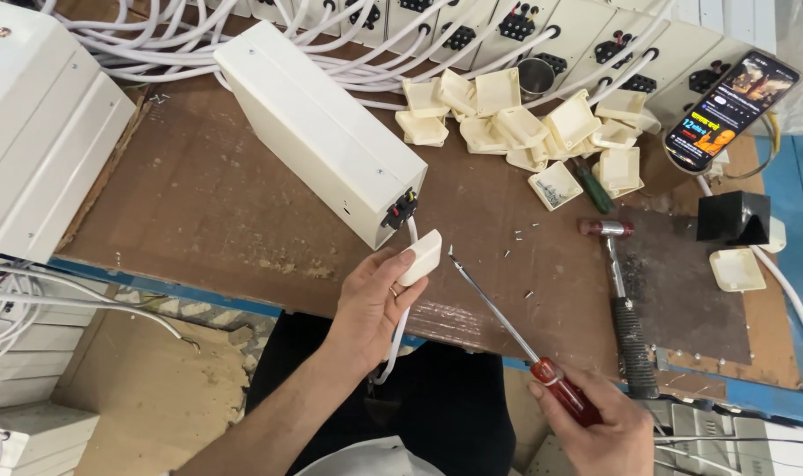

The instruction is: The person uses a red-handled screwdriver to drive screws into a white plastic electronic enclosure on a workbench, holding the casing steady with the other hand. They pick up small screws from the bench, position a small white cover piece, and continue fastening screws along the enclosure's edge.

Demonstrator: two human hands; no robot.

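Head view is looking down on a brown table (216, 203) where a person is working with both hands. The left hand (371, 304) is holding a small white plastic cap (422, 256), its fingers (405, 264) curling around the piece and pinching it, just below the end of a long cream-white box (318, 128) that is lying slantwise on the table. A white cable (400, 330) is coming out of the box's end by a black-and-red switch (400, 210) and running down past the left palm. At four o'clock from that hand, the right hand (600, 432) is gripping the red handle of a screwdriver (507, 322), fingers closing tight around it; the metal shaft is pointing up toward eleven o'clock, its tip sitting just beside the cap without clearly touching it. At three o'clock from the tip, a hammer (620, 300) is lying on the table. At twelve o'clock, a heap of cream plastic caps (516, 123) is spreading near a row of similar boxes. At two o'clock, a phone (730, 110) is leaning with its screen lit.
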